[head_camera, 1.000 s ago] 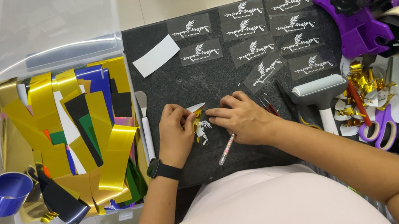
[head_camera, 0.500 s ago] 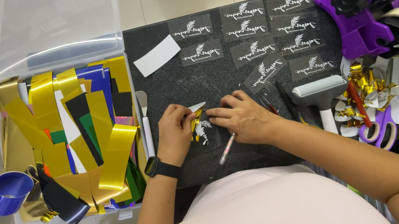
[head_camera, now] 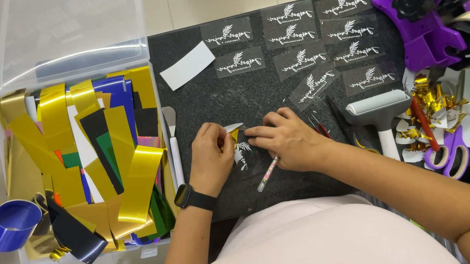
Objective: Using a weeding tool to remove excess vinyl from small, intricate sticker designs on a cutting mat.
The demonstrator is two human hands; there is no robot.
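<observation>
A: Where are the 2 hands?

B: Both sit low on the black mat (head_camera: pixel 212 104) on the table. The left hand (head_camera: pixel 212 157) is curled, its fingertips pinching the edge of a small clear label (head_camera: pixel 242 152) printed with a white leaf design. A sliver of gold foil (head_camera: pixel 233 136) shows at that same pinch, just beside the thumb.

A: And the right one?

B: The right hand (head_camera: pixel 285 138) lies flat-knuckled over the label's right side, fingers pressed narrow and pointing left toward the other hand's fingertips. A thin pen-like tool (head_camera: pixel 268 174) sticks out beneath its palm, tilted down to the left; whether the fingers actually clasp it, I cannot tell.

A: What surrounds them?

B: Above, near the mat's top edge, lie 9 more clear labels (head_camera: pixel 298 57) with the same white leaf, plus a blank white card (head_camera: pixel 188 66). A white spatula-like tool (head_camera: pixel 174 150) lies upright along the mat's left edge. Left of that, a clear plastic bin (head_camera: pixel 13 103) holds gold, blue, green and black foil strips (head_camera: pixel 91 166). To the right rest a roller (head_camera: pixel 378 113), purple scissors (head_camera: pixel 446 156), a heap of gold foil scraps (head_camera: pixel 429 103) and a purple tape dispenser (head_camera: pixel 429 16).

A: Anything on the wrist?

B: A black watch (head_camera: pixel 194 197) on the left one.
</observation>
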